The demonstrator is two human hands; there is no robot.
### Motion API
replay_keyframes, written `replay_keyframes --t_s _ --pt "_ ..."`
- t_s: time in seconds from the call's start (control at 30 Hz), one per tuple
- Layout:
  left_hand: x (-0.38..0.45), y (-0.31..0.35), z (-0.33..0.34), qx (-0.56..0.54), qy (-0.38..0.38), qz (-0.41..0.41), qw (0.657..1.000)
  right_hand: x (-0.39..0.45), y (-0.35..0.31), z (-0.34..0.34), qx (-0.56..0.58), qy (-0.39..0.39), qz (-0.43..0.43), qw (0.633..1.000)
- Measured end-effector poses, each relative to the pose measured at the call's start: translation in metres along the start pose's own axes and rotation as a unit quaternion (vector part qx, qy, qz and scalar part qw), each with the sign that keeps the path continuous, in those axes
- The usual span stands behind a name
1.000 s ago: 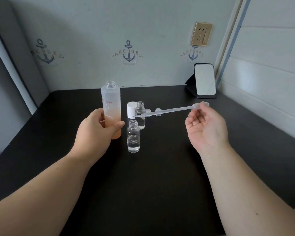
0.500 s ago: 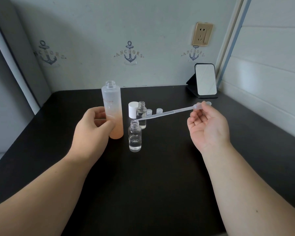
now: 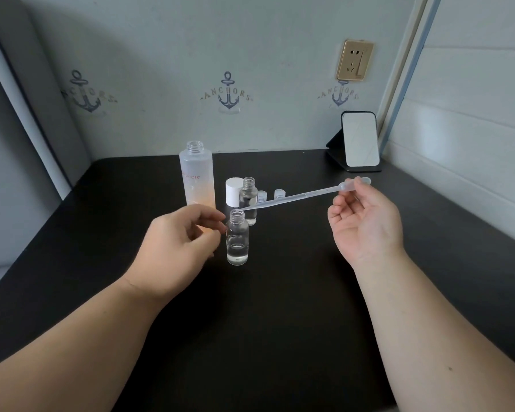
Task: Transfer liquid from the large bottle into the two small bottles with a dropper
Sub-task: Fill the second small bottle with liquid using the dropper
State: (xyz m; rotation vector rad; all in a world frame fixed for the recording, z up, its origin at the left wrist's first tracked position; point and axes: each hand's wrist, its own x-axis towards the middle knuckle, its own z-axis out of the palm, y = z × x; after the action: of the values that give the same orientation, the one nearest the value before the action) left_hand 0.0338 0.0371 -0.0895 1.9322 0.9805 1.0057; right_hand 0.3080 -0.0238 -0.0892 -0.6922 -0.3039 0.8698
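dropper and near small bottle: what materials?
Dropper: probably soft translucent plastic, given its milky matte stem and bulb. Near small bottle: clear and glossy with sharp highlights, liquid visible through it; looks like glass, but clear hard plastic is possible.

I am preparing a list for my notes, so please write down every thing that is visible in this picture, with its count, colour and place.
large bottle: 1, frosted, peach liquid low down, uncapped, left of centre on the table
small bottles: 2, clear glass, uncapped; near one beside the left fingers, far one behind it
dropper: 1, translucent, tip at the near bottle's mouth
white cap: 1, beside the far bottle
small caps: 2, clear, behind the dropper
mirror: 1, black stand, back right corner
socket: 1, gold, on the wall
table: 1, black
hands: left hand loosely curled, holding nothing; right hand pinching the dropper's bulb
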Motion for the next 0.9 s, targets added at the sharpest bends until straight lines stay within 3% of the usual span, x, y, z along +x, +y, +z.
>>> replay_keyframes --t_s 0.3,0.9 --pt "0.004 0.001 0.009 0.115 -0.096 0.011 0.989 0.0 0.0 0.0 0.004 0.004 -0.003 1.0" --pt "0.008 -0.01 0.01 0.153 -0.07 0.033 0.985 -0.001 -0.001 0.001 0.031 0.028 -0.003 0.999"
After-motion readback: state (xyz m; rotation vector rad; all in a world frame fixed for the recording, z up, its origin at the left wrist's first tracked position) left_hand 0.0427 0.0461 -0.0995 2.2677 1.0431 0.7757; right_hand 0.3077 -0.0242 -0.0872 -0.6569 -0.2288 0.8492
